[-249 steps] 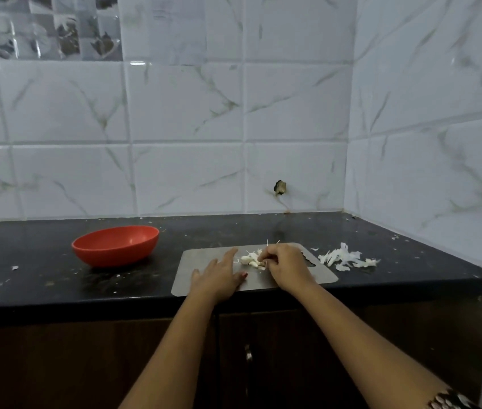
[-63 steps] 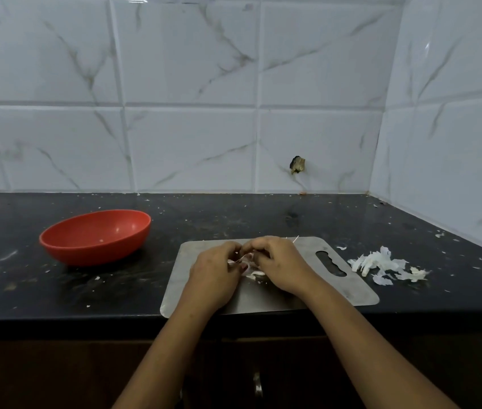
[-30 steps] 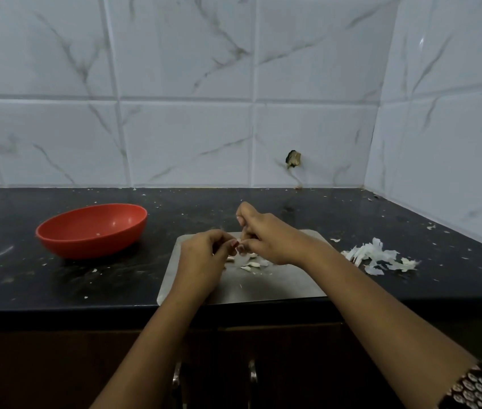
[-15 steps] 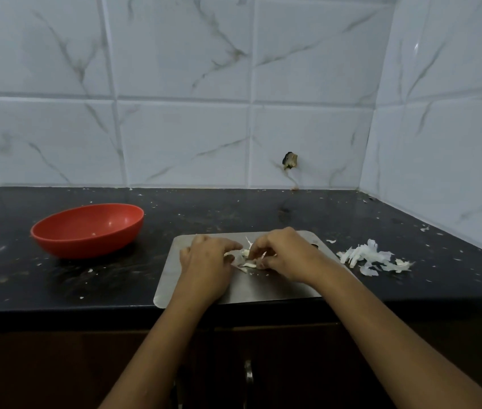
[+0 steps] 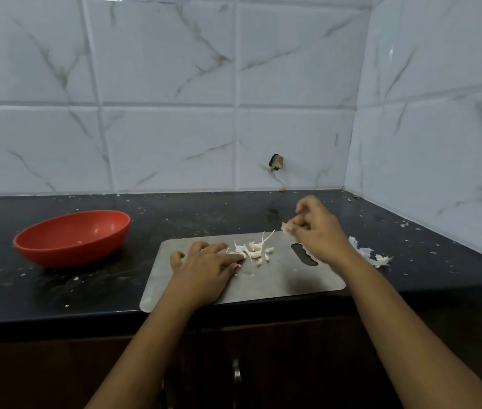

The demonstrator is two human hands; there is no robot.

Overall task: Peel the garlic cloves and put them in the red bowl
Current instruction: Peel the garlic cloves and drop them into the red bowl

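The right hand (image 5: 318, 234) pinches a blurred scrap (image 5: 285, 228); left hand (image 5: 204, 268) lies flat by garlic (image 5: 254, 249).

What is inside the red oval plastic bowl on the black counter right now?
The red oval plastic bowl shows only a tiny pale speck on its inner wall, and no whole clove is visible. Its near rim hides the part of the bottom closest to the camera.
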